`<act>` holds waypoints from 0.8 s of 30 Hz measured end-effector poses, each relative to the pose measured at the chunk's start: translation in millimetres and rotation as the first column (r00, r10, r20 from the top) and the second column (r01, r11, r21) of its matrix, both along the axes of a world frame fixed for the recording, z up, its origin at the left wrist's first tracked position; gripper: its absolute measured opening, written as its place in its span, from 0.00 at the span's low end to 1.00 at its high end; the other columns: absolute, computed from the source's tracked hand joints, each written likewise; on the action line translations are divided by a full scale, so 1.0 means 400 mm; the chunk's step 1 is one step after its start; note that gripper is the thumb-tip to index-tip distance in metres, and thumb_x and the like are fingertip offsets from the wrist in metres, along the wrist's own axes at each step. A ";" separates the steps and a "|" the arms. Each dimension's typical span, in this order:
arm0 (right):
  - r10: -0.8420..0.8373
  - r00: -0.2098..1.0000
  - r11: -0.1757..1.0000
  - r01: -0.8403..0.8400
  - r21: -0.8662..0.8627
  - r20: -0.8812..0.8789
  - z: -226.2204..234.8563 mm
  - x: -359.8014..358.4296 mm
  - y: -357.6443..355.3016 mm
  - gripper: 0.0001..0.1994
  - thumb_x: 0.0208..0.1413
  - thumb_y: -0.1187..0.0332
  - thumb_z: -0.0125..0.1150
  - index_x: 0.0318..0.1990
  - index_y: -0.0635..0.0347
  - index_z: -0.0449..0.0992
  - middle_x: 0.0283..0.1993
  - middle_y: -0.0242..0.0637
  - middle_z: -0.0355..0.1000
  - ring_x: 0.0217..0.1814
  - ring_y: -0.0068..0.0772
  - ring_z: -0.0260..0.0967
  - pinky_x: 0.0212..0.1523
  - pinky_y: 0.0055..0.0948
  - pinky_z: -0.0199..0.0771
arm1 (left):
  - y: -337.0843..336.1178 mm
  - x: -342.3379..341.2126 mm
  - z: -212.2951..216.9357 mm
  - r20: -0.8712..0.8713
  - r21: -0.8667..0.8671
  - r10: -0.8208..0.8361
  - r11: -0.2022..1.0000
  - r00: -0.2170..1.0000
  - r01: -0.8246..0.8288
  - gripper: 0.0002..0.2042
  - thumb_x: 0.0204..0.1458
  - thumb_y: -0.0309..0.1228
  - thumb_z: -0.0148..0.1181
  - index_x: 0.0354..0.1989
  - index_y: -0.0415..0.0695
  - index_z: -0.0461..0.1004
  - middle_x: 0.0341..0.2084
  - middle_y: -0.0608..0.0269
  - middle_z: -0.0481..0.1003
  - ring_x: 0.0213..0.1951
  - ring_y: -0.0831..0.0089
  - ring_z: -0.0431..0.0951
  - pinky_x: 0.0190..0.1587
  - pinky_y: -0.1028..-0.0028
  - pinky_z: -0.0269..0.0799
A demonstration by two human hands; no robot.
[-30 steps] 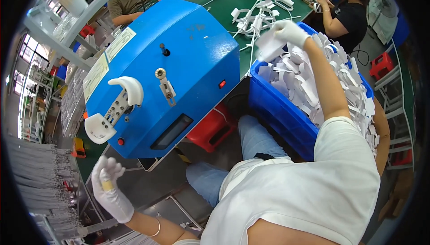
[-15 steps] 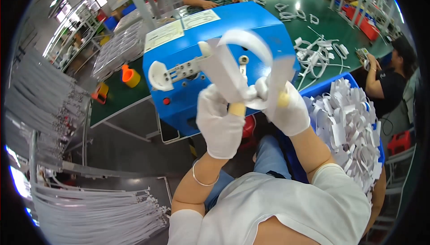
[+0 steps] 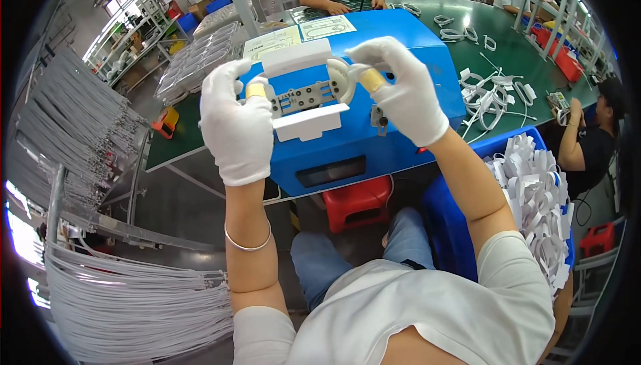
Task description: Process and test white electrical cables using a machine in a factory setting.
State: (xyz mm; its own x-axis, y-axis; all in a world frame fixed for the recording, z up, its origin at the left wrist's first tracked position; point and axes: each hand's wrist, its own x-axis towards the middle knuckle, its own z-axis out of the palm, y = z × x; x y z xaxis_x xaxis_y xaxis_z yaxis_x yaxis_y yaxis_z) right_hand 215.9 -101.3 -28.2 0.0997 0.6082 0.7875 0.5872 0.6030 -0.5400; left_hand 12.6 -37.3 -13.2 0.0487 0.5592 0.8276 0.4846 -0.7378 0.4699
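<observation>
Both gloved hands flank a metal fixture with rounded white ends, on top of a blue machine. A white card flap lies behind it and a notched white card flap in front. My left hand is at the left end, fingers bent and parted from the yellow-wrapped thumb. Beside the right end, my right hand curves with thumb and forefinger apart, its thumb also yellow-wrapped. Neither hand plainly grips anything. How the flaps join behind the fingers is hidden.
A blue bin heaped with white card-wrapped bands stands at my right. White cable coils lie on the green table. Grey-white cables hang on racks at left. A red stool is under the machine; co-workers sit beyond.
The white card-flapped band that my hands held close together is now at the fixture. My hands have moved apart and forward to its two ends.
</observation>
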 end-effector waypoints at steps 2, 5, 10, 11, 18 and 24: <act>0.056 0.998 0.989 -0.059 -0.138 -0.028 -0.002 -0.010 0.006 0.11 0.55 0.76 0.58 0.46 0.64 0.72 0.40 0.35 0.72 0.43 0.23 0.69 0.46 0.21 0.69 | 0.005 -0.007 -0.025 0.147 -0.119 -0.009 0.993 0.989 0.026 0.07 0.47 0.22 0.62 0.36 0.39 0.75 0.35 0.56 0.75 0.37 0.66 0.76 0.43 0.73 0.71; 0.141 0.955 0.956 -0.200 -0.214 -0.262 -0.002 -0.018 0.003 0.10 0.56 0.76 0.56 0.45 0.63 0.72 0.40 0.36 0.73 0.42 0.22 0.69 0.44 0.19 0.69 | 0.011 -0.030 -0.085 0.037 0.011 0.013 1.000 0.999 -0.013 0.06 0.52 0.26 0.58 0.36 0.38 0.74 0.35 0.55 0.75 0.36 0.61 0.77 0.43 0.70 0.72; 0.088 0.996 0.964 -0.090 -0.251 -0.019 -0.012 -0.002 0.038 0.13 0.58 0.66 0.53 0.44 0.68 0.73 0.45 0.38 0.72 0.48 0.30 0.67 0.52 0.26 0.64 | 0.003 -0.058 -0.123 0.011 0.093 -0.091 0.992 0.996 0.090 0.11 0.55 0.30 0.57 0.45 0.41 0.72 0.39 0.51 0.74 0.42 0.55 0.75 0.46 0.67 0.70; 0.096 0.990 0.951 -0.122 -0.284 -0.104 -0.013 -0.005 0.022 0.13 0.58 0.67 0.54 0.46 0.68 0.73 0.51 0.41 0.70 0.53 0.31 0.66 0.55 0.26 0.62 | 0.006 -0.065 -0.136 0.035 0.073 -0.119 0.991 0.992 0.116 0.14 0.53 0.30 0.58 0.47 0.40 0.71 0.41 0.49 0.73 0.43 0.53 0.74 0.47 0.65 0.70; -0.152 0.988 0.988 0.151 -0.029 -0.020 -0.188 0.065 -0.160 0.11 0.62 0.74 0.47 0.48 0.67 0.73 0.54 0.42 0.69 0.54 0.34 0.67 0.57 0.29 0.65 | -0.051 -0.373 -0.228 -0.856 -0.404 -0.124 0.766 0.502 -0.500 0.15 0.50 0.43 0.52 0.33 0.45 0.78 0.35 0.53 0.77 0.42 0.55 0.77 0.44 0.60 0.73; -0.052 0.969 0.860 -0.079 -0.503 -0.241 -0.309 0.000 -0.206 0.09 0.59 0.76 0.50 0.46 0.67 0.72 0.49 0.39 0.68 0.47 0.29 0.69 0.51 0.25 0.67 | -0.104 -0.719 -0.232 -0.947 0.071 -0.287 0.252 -0.145 -0.965 0.10 0.47 0.31 0.56 0.37 0.49 0.81 0.37 0.58 0.80 0.42 0.61 0.80 0.45 0.64 0.70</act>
State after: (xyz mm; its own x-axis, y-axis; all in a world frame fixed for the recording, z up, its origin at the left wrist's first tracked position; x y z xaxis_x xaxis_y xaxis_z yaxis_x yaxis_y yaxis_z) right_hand 216.0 -183.6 -151.7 0.2320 0.9174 0.3232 0.3955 0.2146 -0.8930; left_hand -275.1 -79.1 -106.0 -0.3660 0.8918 -0.2661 0.7444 0.1089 -0.6588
